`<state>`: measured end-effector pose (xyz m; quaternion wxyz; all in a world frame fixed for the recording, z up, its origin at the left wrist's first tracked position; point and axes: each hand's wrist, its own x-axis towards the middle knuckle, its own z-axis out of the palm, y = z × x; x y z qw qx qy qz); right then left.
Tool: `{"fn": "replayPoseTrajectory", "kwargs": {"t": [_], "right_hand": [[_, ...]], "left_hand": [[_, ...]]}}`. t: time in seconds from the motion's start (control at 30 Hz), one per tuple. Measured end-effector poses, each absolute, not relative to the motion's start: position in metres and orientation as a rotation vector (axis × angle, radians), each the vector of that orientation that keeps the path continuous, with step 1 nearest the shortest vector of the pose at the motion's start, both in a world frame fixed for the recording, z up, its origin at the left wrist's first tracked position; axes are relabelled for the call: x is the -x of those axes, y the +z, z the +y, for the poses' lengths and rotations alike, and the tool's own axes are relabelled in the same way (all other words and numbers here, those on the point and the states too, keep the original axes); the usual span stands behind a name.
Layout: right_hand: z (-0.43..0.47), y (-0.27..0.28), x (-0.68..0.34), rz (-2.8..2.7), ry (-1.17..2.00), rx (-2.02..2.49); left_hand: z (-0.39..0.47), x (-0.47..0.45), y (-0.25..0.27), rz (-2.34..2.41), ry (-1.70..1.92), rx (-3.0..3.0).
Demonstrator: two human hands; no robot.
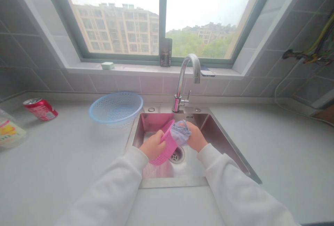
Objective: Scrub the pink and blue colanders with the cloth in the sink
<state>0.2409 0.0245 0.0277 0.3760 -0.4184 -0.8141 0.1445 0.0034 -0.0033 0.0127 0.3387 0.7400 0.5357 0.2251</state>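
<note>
My left hand [153, 145] is closed on the rim of a pink plastic basket [162, 155], which is tilted on its side over the sink. Bunched in my right hand [196, 136] is a grey-blue cloth [180, 132], pressed against the basket's rim. Both hands are inside the steel sink [208, 123], above its drain [176, 155]. Behind them stands the curved chrome faucet [180, 86]; no water shows from its spout. My fingertips on the right are partly hidden by the cloth.
Left of the sink sits a light blue basket [116, 109]. Farther left are a red can [41, 109] and a partly visible bottle [10, 130]. The windowsill bears a pale green block [107, 65], a black package [166, 52] and a phone [208, 71].
</note>
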Motion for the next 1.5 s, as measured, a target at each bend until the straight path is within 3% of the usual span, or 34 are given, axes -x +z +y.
{"fn": "replayPoseTrajectory", "kwargs": {"t": [0.13,0.4,0.67,0.93,1.2,1.5], "right_hand": [[0.017,0.029,-0.23,-2.165,0.446,0.93],[0.039,0.029,-0.258,-1.896,0.347,1.203],[0.013,0.046,-0.236,-2.181,0.318,0.951],[0.033,0.046,-0.266,-1.928,0.29,1.362],[0.003,0.051,-0.222,-2.136,0.404,0.987],[0.034,0.046,-0.266,-1.849,0.364,1.332]], "left_hand": [[-0.002,-0.005,0.017,1.442,0.588,-1.942],[-0.006,-0.001,0.032,1.443,0.634,-1.965],[-0.005,-0.002,0.028,1.373,0.688,-1.96],[-0.009,-0.001,0.033,1.302,0.658,-1.927],[-0.003,-0.001,0.029,1.323,0.73,-1.94],[-0.007,0.001,0.033,1.291,0.664,-1.947]]}}
